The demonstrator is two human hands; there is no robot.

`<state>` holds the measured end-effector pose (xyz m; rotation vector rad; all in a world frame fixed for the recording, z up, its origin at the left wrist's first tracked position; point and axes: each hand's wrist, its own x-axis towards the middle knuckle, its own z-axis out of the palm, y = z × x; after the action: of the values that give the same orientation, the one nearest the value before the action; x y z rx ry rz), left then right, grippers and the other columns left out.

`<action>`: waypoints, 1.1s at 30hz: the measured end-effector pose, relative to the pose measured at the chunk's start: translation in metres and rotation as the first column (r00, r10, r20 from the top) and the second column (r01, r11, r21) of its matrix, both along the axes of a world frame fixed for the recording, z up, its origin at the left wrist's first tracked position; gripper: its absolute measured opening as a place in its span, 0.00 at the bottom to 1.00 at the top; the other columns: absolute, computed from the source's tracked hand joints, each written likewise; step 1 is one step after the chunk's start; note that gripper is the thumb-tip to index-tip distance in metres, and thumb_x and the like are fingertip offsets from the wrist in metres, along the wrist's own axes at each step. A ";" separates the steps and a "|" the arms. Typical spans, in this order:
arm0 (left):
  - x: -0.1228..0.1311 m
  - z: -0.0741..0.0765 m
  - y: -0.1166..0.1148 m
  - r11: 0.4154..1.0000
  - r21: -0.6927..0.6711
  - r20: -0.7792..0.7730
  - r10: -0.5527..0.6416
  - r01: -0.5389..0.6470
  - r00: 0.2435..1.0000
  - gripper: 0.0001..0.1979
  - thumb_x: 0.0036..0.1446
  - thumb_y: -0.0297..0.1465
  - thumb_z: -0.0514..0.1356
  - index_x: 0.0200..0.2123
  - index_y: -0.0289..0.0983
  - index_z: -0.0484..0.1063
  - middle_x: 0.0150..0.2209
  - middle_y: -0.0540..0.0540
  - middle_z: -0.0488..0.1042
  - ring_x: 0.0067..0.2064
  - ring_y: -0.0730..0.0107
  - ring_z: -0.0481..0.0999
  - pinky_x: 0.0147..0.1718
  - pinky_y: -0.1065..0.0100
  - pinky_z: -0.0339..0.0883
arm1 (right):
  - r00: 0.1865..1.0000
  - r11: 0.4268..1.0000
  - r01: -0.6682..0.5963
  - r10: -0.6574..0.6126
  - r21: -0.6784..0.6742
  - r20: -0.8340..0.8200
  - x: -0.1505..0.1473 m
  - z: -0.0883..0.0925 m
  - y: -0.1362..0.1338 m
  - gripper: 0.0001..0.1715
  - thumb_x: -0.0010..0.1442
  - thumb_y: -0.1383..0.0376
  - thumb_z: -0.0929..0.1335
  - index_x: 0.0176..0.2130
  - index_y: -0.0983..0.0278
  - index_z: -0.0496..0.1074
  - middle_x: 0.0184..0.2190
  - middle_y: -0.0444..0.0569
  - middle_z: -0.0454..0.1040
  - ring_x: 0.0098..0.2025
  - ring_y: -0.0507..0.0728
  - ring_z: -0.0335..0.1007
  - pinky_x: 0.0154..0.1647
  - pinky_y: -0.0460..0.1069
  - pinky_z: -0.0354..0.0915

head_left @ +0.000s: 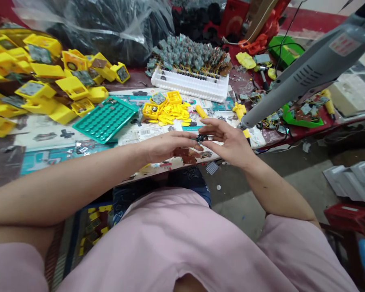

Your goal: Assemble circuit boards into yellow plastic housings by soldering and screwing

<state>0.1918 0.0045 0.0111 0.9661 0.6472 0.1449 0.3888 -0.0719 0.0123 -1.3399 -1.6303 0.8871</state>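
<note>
Just above the front edge of the bench, my left hand [170, 145] and my right hand [229, 142] meet at a small black round part [202, 138]. The fingertips of both hands pinch it, and its exact kind is too small to make out. Right behind the hands lie a pile of yellow plastic pieces [173, 112] and yellow open housings [174, 97]. To the left of them rests a tilted green tray [107, 117] with rows of hollows.
Yellow housings [42, 95] are heaped at the left. A white foam rack [190, 85] bears many wired circuit boards [191, 54]. A grey electric screwdriver [304, 61] hangs diagonally at the right, close to my right hand. Green bins [304, 117] with boards stand beyond it.
</note>
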 end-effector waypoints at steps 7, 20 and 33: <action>-0.005 0.004 -0.001 0.965 -0.096 -0.148 0.227 -0.243 0.963 0.07 0.64 0.29 0.56 0.41 0.33 0.73 0.35 0.42 0.81 0.31 0.69 0.81 0.32 0.70 0.72 | 0.996 0.993 0.044 -0.052 0.113 0.071 -0.021 -0.012 0.008 0.29 0.58 0.62 0.72 0.58 0.46 0.69 0.45 0.42 0.80 0.50 0.57 0.78 0.56 0.56 0.76; -0.017 -0.002 0.014 0.862 -0.252 -0.251 0.381 -0.440 0.890 0.12 0.68 0.28 0.49 0.43 0.32 0.71 0.27 0.45 0.78 0.26 0.68 0.78 0.32 0.67 0.73 | 0.923 0.957 0.281 -0.290 -0.073 -0.252 -0.042 -0.033 0.026 0.16 0.49 0.50 0.77 0.36 0.53 0.79 0.32 0.42 0.80 0.31 0.54 0.78 0.36 0.53 0.79; -0.022 -0.003 0.021 0.889 -0.236 -0.252 0.335 -0.393 0.908 0.10 0.68 0.27 0.47 0.41 0.34 0.68 0.25 0.47 0.77 0.24 0.69 0.78 0.31 0.67 0.73 | 0.830 0.927 0.078 -0.264 -0.366 -0.492 -0.036 -0.032 0.036 0.29 0.39 0.50 0.81 0.37 0.60 0.75 0.26 0.37 0.73 0.23 0.47 0.72 0.24 0.44 0.72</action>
<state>0.1700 0.0250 0.0082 0.5776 1.0123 0.2819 0.3533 -0.0360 -0.0201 -1.2807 -0.9341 1.3263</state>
